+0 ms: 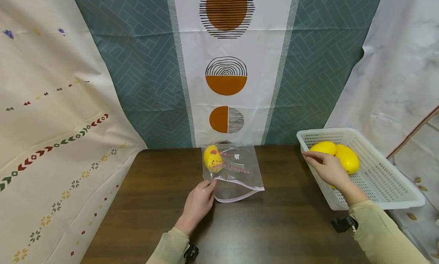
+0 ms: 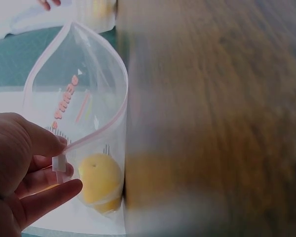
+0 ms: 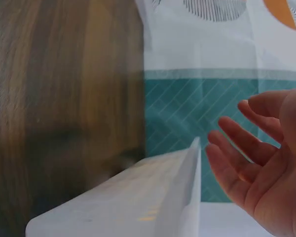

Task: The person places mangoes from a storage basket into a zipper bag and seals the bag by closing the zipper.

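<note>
A clear zip bag (image 1: 245, 163) with a pink seal lies on the table, its mouth gaping toward me. Inside it, at the far left corner, is a smooth yellow fruit (image 1: 210, 163), perhaps a lemon. Thumb and fingers of my left hand (image 1: 199, 201) pinch the left end of the seal; the left wrist view shows a white slider (image 2: 59, 162) there. My right hand (image 1: 327, 170) hovers over the left side of a white basket (image 1: 384, 174), fingers loosely bent and holding nothing. Beneath and beyond it sit yellow fruits (image 1: 347, 160), partly hidden by the hand.
The dark wooden table (image 1: 154, 191) ends at a hanging green and white cloth (image 1: 226, 47) at the back. Pale cloths hang on both sides, the left one (image 1: 61, 142) patterned. The basket stands at the table's right edge, its perforated walls rising above the tabletop.
</note>
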Action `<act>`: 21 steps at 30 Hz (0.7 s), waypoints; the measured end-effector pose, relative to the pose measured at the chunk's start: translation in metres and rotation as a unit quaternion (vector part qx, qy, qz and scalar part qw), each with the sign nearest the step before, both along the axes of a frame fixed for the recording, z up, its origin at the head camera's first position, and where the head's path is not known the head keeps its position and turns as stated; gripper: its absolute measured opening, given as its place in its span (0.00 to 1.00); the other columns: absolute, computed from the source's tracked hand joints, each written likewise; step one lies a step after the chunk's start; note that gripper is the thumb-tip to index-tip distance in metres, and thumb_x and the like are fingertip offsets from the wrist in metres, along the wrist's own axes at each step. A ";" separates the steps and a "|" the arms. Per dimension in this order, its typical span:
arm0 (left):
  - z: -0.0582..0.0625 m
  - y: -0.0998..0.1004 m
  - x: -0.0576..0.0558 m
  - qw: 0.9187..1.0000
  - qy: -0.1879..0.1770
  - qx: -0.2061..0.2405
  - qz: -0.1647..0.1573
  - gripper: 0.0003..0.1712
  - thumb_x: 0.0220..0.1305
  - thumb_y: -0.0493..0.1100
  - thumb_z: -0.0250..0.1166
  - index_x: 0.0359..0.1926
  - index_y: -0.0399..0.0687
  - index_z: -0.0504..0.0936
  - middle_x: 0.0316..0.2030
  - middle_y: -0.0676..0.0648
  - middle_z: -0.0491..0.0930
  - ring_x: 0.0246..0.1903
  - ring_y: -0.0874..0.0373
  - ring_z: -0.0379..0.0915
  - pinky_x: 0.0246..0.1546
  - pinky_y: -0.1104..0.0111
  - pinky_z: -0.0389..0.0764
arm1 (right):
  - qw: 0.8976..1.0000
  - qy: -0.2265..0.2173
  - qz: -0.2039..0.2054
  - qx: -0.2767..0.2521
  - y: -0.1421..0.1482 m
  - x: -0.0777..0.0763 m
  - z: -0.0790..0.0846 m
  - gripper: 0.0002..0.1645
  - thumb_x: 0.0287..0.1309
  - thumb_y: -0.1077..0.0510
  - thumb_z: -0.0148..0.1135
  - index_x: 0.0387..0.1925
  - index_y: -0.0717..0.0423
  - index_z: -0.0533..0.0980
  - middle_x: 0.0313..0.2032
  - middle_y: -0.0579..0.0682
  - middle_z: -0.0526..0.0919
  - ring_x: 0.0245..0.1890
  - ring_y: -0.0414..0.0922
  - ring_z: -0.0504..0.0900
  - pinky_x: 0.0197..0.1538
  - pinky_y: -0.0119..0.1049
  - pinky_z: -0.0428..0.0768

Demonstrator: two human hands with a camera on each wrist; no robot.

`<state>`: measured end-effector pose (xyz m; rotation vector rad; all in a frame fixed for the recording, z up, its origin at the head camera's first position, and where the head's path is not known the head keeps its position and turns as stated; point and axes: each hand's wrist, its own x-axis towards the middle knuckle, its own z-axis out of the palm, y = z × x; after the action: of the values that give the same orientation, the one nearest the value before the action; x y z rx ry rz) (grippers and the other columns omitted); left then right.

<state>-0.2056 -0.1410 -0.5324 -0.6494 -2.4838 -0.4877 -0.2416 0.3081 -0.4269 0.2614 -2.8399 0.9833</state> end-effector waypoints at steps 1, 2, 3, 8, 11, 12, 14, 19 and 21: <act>0.001 0.000 0.000 1.000 0.001 0.000 0.000 0.24 0.54 0.31 0.81 0.54 0.39 0.91 0.32 0.49 0.80 0.27 0.58 0.72 0.27 0.68 0.81 | 1.000 0.004 -0.006 0.004 0.003 -0.001 -0.002 0.26 0.83 0.50 0.54 0.67 0.65 0.79 0.61 0.69 0.82 0.56 0.66 0.82 0.56 0.61 0.80; 0.001 0.001 0.000 1.000 0.001 0.000 -0.001 0.24 0.54 0.31 0.82 0.54 0.39 0.91 0.32 0.49 0.80 0.27 0.59 0.72 0.26 0.69 0.81 | 1.000 0.007 -0.013 0.007 0.006 -0.002 -0.004 0.25 0.83 0.51 0.53 0.67 0.64 0.79 0.61 0.69 0.83 0.55 0.66 0.82 0.55 0.60 0.80; 0.002 0.001 0.000 1.000 0.000 -0.001 0.000 0.24 0.54 0.31 0.82 0.54 0.39 0.91 0.32 0.49 0.80 0.27 0.59 0.72 0.27 0.69 0.81 | 1.000 0.010 -0.019 0.013 0.009 -0.003 -0.005 0.25 0.83 0.52 0.52 0.66 0.65 0.80 0.60 0.70 0.83 0.54 0.66 0.82 0.54 0.58 0.79; 0.003 0.003 0.001 1.000 -0.010 -0.007 0.004 0.24 0.56 0.31 0.81 0.55 0.39 0.90 0.33 0.49 0.81 0.27 0.59 0.72 0.27 0.69 0.82 | 0.999 -0.005 -0.051 0.016 0.021 -0.005 -0.009 0.26 0.84 0.56 0.44 0.67 0.67 0.78 0.60 0.71 0.82 0.44 0.61 0.80 0.41 0.47 0.75; 0.004 0.004 0.001 1.000 -0.014 -0.009 0.006 0.24 0.56 0.30 0.80 0.56 0.40 0.90 0.33 0.49 0.81 0.27 0.59 0.72 0.28 0.69 0.82 | 0.997 -0.028 -0.067 0.011 0.026 -0.004 -0.011 0.28 0.83 0.57 0.40 0.69 0.67 0.76 0.62 0.72 0.80 0.42 0.58 0.78 0.38 0.43 0.73; 0.004 0.004 0.001 1.000 -0.014 -0.009 0.006 0.24 0.56 0.30 0.80 0.56 0.40 0.90 0.33 0.49 0.81 0.27 0.59 0.72 0.28 0.69 0.82 | 0.997 -0.034 -0.071 0.012 0.028 -0.004 -0.012 0.28 0.83 0.57 0.39 0.69 0.67 0.75 0.62 0.73 0.79 0.42 0.58 0.78 0.37 0.42 0.73; 0.004 0.005 0.001 1.000 -0.016 -0.009 0.007 0.24 0.56 0.30 0.80 0.56 0.40 0.90 0.33 0.49 0.81 0.27 0.60 0.71 0.28 0.69 0.81 | 0.996 -0.046 -0.078 0.008 0.030 -0.004 -0.014 0.29 0.81 0.58 0.37 0.69 0.67 0.75 0.62 0.74 0.77 0.38 0.57 0.77 0.34 0.42 0.74; 0.003 0.006 0.001 1.000 -0.013 -0.011 0.008 0.24 0.55 0.30 0.80 0.55 0.41 0.90 0.33 0.49 0.81 0.27 0.59 0.71 0.27 0.69 0.81 | 0.995 -0.046 -0.091 0.011 0.036 -0.003 -0.021 0.30 0.77 0.60 0.36 0.68 0.67 0.76 0.59 0.75 0.77 0.31 0.58 0.76 0.31 0.45 0.74; 0.002 0.007 0.001 1.000 -0.011 -0.012 0.007 0.24 0.55 0.30 0.80 0.55 0.40 0.91 0.33 0.49 0.81 0.27 0.59 0.72 0.27 0.69 0.81 | 0.995 -0.036 -0.094 0.014 0.038 -0.003 -0.025 0.29 0.77 0.62 0.38 0.67 0.68 0.76 0.61 0.76 0.77 0.39 0.63 0.78 0.40 0.52 0.76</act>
<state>-0.2046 -0.1344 -0.5300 -0.6381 -2.5162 -0.4623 -0.2441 0.3458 -0.4518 -0.0401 -2.8791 0.9332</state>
